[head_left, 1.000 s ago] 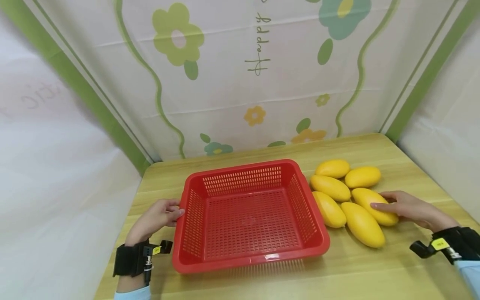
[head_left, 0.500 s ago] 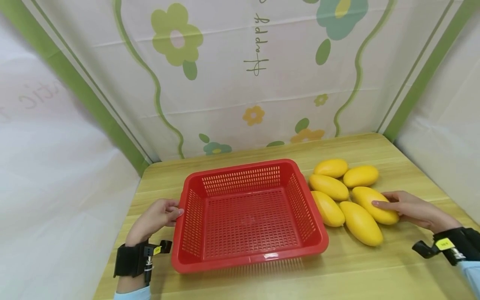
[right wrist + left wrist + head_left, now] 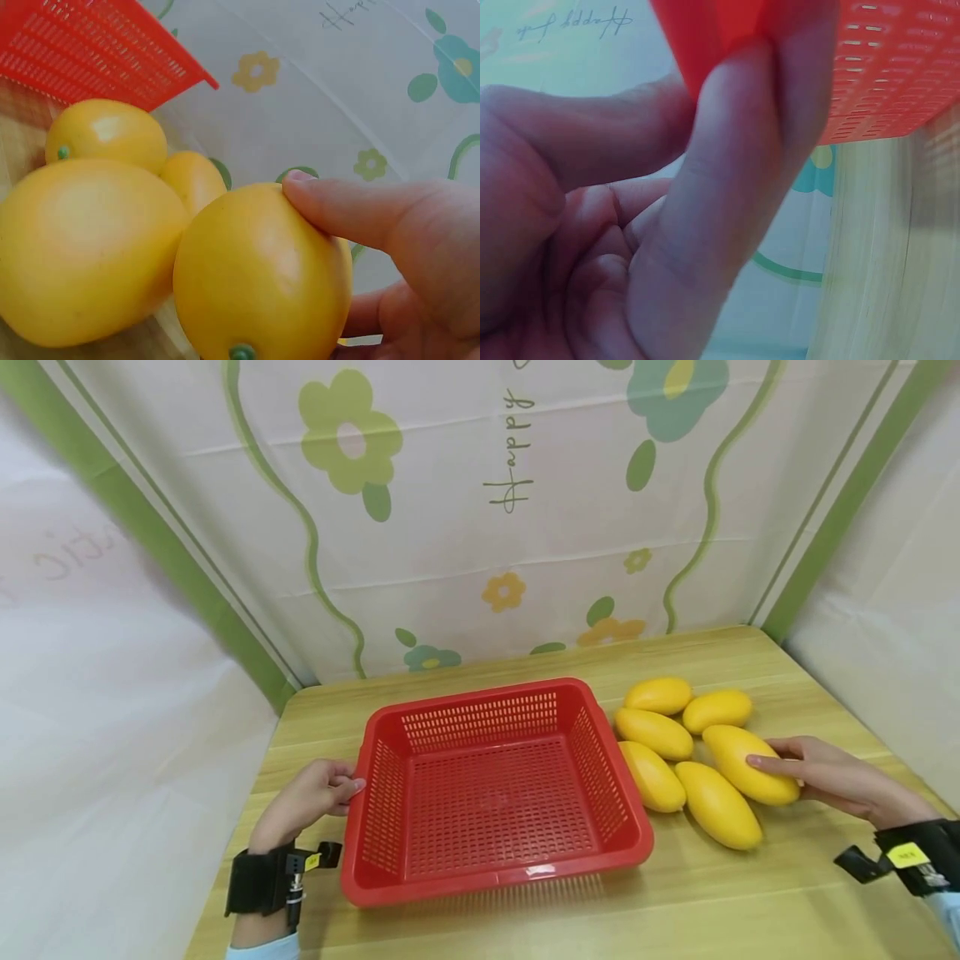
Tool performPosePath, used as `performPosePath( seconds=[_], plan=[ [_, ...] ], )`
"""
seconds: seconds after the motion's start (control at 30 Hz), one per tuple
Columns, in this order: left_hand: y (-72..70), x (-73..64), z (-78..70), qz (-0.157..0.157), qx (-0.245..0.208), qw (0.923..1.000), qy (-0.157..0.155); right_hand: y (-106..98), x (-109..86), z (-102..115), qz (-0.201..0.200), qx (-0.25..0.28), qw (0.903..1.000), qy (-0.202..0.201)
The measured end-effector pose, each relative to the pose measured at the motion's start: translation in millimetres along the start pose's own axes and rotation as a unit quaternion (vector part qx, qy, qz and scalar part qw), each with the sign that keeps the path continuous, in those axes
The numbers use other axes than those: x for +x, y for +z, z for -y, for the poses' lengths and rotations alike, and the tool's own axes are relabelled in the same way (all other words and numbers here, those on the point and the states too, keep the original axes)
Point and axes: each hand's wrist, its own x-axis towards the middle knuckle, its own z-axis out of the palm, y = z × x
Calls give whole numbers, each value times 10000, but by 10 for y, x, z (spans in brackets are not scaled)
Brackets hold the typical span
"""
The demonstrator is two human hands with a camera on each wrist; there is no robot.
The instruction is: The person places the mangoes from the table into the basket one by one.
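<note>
A red plastic basket (image 3: 498, 881) with slotted walls stands mid-table, and no fruit lies inside it. My left hand (image 3: 318, 797) pinches its left rim between thumb and fingers, which the left wrist view shows close up. To the right of the basket lie several yellow mangoes. My right hand (image 3: 836, 777) grips one mango (image 3: 750, 764), thumb on top and fingers round the far side. In the right wrist view this held mango (image 3: 262, 277) shows a green stem nub, beside a larger-looking mango (image 3: 90, 247).
Another mango (image 3: 718, 806) lies just in front of the held one. A further mango (image 3: 652, 777) lies close to the basket's right wall. The wooden table (image 3: 675, 910) is bounded by a flower-printed cloth (image 3: 450, 527) behind and white cloth at both sides.
The right hand has raised the gripped mango slightly from among the others and tilted it. The left hand keeps its hold on the rim. The head view has shifted a little.
</note>
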Motion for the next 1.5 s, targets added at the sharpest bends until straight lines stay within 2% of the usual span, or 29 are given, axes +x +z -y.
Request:
performPosePath(
  seconds=[0.4, 0.57, 0.8, 1.07, 1.33, 1.5],
  plan=[
    [32, 6, 37, 87, -2, 10000, -3, 201, -82, 264, 178, -94, 9991, -364],
    [50, 10, 38, 49, 41, 10000, -37, 294, -85, 362, 13, -210, 9991, -374],
    [60, 8, 25, 68, -17, 10000, -1, 412, -82, 533, -258, -677, 9966, -395],
    [65, 2, 17, 53, -37, 10000, -11, 531, -99, 726, -235, -691, 9957, -569],
    [33, 13, 11, -30, 63, 10000, -7, 597, -70, 897, -292, -1084, 9904, -810],
    [9, 6, 4, -126, 149, 9998, -81, 624, -46, 972, -264, -1138, 9896, -844]
  ],
)
